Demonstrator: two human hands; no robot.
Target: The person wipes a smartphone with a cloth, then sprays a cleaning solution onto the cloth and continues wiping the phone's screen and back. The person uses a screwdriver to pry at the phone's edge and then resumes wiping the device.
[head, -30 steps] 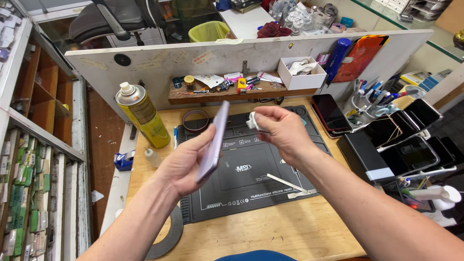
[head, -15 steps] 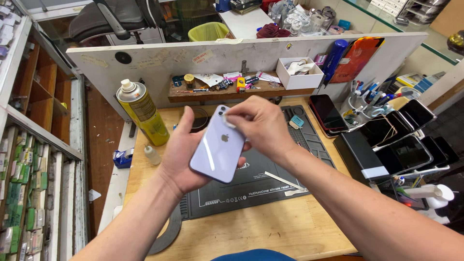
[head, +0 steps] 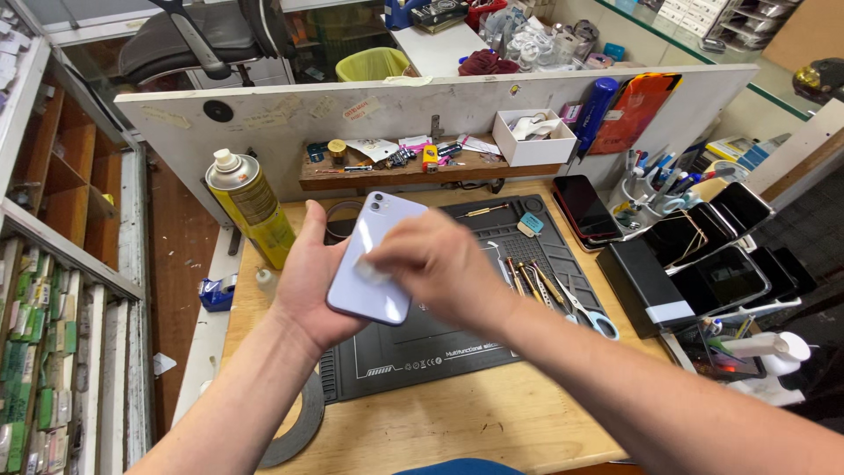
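My left hand holds a lilac smartphone by its edge, back side up, with its camera end pointing away from me. My right hand lies blurred over the phone's back, fingers pinched on a small white wipe that presses against the surface. Both hands hover above the left part of a dark work mat on the wooden desk.
A yellow spray can stands at the left. Screwdrivers, tweezers and scissors lie on the mat's right side. Several dark phones and a black box sit at the right. A low shelf of small parts runs along the white partition.
The phone went from edge-on to back side up in my left hand, and my right hand has come down from its top edge onto its back with the wipe.
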